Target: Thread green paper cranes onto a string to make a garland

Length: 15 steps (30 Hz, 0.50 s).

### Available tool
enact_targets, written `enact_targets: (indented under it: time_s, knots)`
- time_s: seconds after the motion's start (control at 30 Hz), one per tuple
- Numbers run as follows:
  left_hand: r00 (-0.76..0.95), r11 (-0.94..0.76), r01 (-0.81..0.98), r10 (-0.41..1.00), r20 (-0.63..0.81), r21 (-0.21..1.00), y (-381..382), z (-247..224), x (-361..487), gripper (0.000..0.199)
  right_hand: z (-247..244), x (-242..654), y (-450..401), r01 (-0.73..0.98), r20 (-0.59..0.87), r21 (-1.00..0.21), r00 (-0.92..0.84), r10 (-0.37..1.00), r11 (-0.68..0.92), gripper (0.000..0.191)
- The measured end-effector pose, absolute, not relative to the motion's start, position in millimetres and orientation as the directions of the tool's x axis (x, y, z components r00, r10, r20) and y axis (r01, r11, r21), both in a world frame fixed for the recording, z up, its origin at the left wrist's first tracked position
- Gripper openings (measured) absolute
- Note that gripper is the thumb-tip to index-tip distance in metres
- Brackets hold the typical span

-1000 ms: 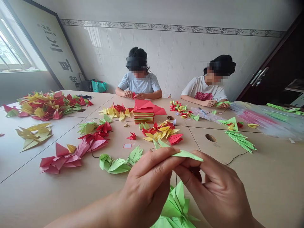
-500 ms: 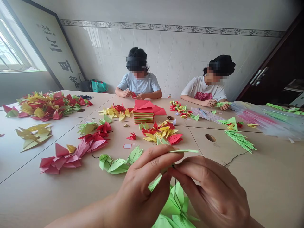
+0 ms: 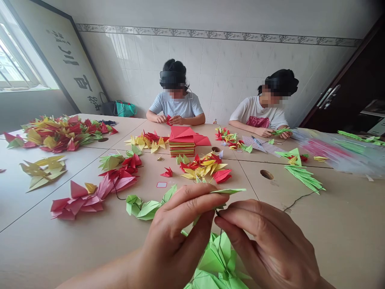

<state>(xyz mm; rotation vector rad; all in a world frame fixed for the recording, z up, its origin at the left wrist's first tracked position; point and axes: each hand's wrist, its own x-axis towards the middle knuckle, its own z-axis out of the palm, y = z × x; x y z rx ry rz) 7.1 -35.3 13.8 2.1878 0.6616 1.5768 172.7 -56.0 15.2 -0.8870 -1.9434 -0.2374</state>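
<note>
My left hand (image 3: pixel 174 228) pinches a light green origami crane (image 3: pixel 227 192) between thumb and fingers, close to my right hand (image 3: pixel 263 241). The right thumb and forefinger meet at the underside of the crane, on a dark thread (image 3: pixel 220 241) that runs down from it. The thread leads to a strung bunch of green paper cranes (image 3: pixel 216 259) below my hands, partly hidden by them. Another green crane string (image 3: pixel 144 208) lies on the table just beyond my left hand.
Across the beige table (image 3: pixel 331 224), two seated co-workers (image 3: pixel 176 106) (image 3: pixel 258 112) handle paper at the far side. Red, yellow and green cranes lie in heaps across it, around a stack of folded paper (image 3: pixel 181 146). A plastic sheet (image 3: pixel 339 150) lies at the right.
The green crane has turned flatter and sits lower than a second ago. Both hands have dropped slightly and drawn closer together around the thread.
</note>
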Motion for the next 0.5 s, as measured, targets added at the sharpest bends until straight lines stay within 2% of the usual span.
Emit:
enact_targets:
  time_s: [0.17, 0.33, 0.4, 0.5]
  knots:
    - [0.298, -0.834, 0.16, 0.551, 0.78, 0.528, -34.2, 11.1, 6.6, 0.037, 14.0, 170.5, -59.2, 0.701, 0.827, -0.206, -0.248, 0.505, 0.683, 0.009]
    - [0.337, -0.863, 0.197, 0.505, 0.795, 0.465, -33.7, 9.4, 5.6, 0.038, 10.4, 169.1, -58.9, 0.71, 0.838, -0.214, -0.219, 0.5, 0.671, 0.011]
    - [0.333, -0.878, 0.207, 0.479, 0.812, 0.432, -34.0, 9.0, 5.6, 0.038, 8.5, 168.1, -57.5, 0.689, 0.824, -0.274, -0.193, 0.533, 0.671, 0.013]
    - [0.319, -0.893, 0.239, 0.442, 0.838, 0.38, -34.4, 7.9, 5.1, 0.036, 7.4, 165.3, -55.2, 0.634, 0.77, -0.425, -0.122, 0.627, 0.646, 0.021]
